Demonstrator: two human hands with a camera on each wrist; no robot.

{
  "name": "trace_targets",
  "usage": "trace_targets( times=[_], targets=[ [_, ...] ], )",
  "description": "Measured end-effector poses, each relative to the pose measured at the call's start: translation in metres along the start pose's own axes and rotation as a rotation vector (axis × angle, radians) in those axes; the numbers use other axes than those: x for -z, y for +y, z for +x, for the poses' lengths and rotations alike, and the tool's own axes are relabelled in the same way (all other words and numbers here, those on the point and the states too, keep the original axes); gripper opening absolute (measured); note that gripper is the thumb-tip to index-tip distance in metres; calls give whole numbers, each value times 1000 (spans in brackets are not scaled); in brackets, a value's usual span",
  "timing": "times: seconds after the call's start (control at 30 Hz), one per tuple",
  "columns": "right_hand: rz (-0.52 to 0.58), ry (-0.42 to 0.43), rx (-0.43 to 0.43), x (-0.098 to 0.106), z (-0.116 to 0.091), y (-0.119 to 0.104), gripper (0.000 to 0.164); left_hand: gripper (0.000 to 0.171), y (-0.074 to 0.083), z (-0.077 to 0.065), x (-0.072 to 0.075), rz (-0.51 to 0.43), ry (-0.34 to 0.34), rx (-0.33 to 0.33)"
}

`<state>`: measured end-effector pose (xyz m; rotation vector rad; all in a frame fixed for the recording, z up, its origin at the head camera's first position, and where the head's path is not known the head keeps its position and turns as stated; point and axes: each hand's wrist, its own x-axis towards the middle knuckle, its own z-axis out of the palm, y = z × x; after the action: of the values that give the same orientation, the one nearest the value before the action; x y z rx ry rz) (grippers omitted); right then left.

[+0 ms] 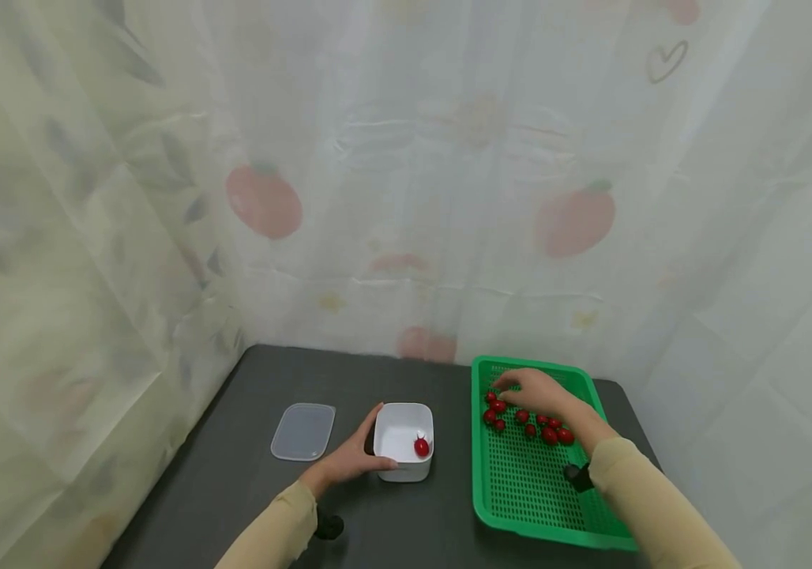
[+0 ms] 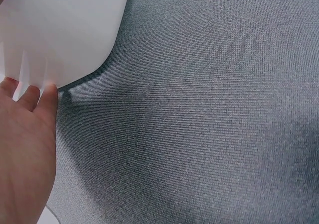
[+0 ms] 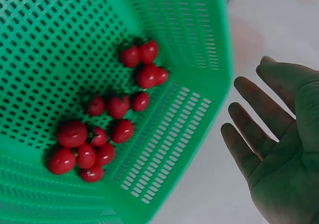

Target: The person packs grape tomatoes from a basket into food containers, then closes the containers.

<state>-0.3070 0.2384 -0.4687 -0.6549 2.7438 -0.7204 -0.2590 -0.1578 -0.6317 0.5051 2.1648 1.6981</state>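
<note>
A square white plastic box (image 1: 395, 431) stands on the dark table, with one cherry tomato (image 1: 422, 447) inside near its right wall. My left hand (image 1: 351, 458) holds the box from its left side, thumb across the front and fingers along the far side. In the left wrist view, fingertips (image 2: 49, 92) touch the white wall. Over the far part of a green basket (image 1: 520, 486) is my right hand (image 1: 537, 391), above several red cherry tomatoes (image 3: 118, 107). The right wrist view shows its fingers spread and slightly bent, nothing between them.
A translucent square lid (image 1: 302, 432) lies flat on the table (image 1: 264, 395), left of the box. The basket's raised green rim (image 1: 477, 466) runs along its near and left sides. Pale curtains (image 1: 406, 261) printed with fruit hang behind the table and on both sides.
</note>
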Motion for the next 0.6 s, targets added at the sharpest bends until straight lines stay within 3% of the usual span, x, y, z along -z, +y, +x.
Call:
trace_targets(
  times=[0.43,0.6],
  targets=[
    [-149,-33,-80,-22,-7,44,25,116,1,-3,-5,33,27,4],
    [-167,-38,-51,-31,-5,48,26,116,3,-4,-5,17,22,1]
  ],
)
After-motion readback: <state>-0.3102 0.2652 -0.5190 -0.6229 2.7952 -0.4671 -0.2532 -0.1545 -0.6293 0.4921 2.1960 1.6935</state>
